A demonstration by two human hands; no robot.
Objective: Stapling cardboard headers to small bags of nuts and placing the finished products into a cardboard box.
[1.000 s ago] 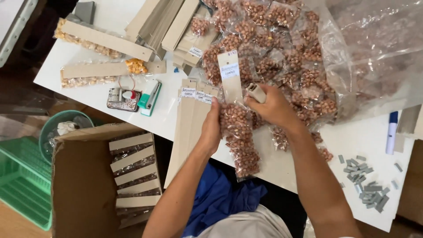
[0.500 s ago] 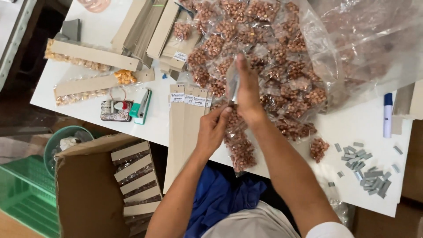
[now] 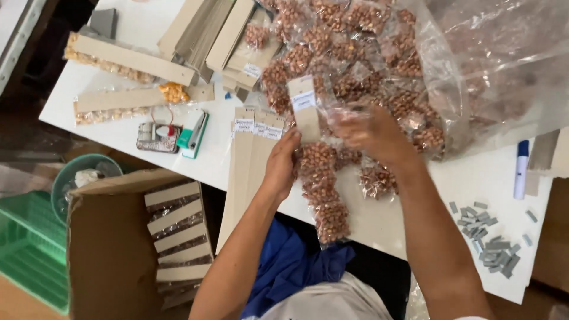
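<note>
Plainly, a long cardboard strip [image 3: 303, 106] hung with small clear packets of peanuts [image 3: 320, 184] was held between both hands over the near edge of the white table [image 3: 391, 225]. Its long axis ran from the labelled top end, pointed away from the person, down towards the body, where the lowest packets drooped past the table edge. The left hand [image 3: 283, 161] was closed on the strip's left edge about midway along it, thumb and fingers pinched onto the card. The right hand [image 3: 376, 137] was placed just beside the strip on its right, over the packets; it was blurred, so whether it gripped a packet or only pressed against one could not be told. The left hand was the nearer to the card itself.

A stack of blank strips [image 3: 249, 166] was laid just left of the left hand, running the same way. The heap of loose packets [image 3: 367, 65] was spread beyond the hands, partly under a large clear plastic bag [image 3: 498, 77] whose folds hid what lay beneath. The lower half of the card was covered by its own packets. A cardboard box [image 3: 112, 249] holding finished strips was set low to the left, cut off by the frame, and grey staple bars [image 3: 489, 243] were scattered well to the right.
</note>
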